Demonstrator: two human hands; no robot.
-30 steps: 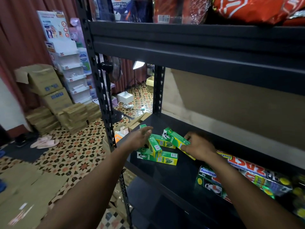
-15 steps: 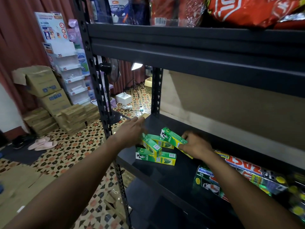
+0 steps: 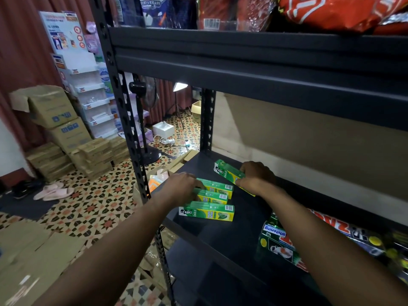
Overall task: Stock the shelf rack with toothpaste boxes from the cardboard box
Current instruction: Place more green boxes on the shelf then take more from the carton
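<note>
Three green toothpaste boxes lie side by side on the black shelf: the front box, the middle box and the back box. My left hand rests on the left ends of the middle and back boxes, fingers curled over them. My right hand grips a fourth green toothpaste box, tilted, just above the shelf behind the row. The open cardboard box stands on the floor beyond the shelf's left end, partly hidden.
Packs of other toothpaste fill the shelf's right part. An upper shelf beam hangs close overhead, with red bags on top. The rack's front post stands left of my arm. Stacked cartons and flattened cardboard lie on the tiled floor.
My left hand has come back from the shelf's left edge onto the lying boxes. The right hand has shifted its box slightly back and right.
</note>
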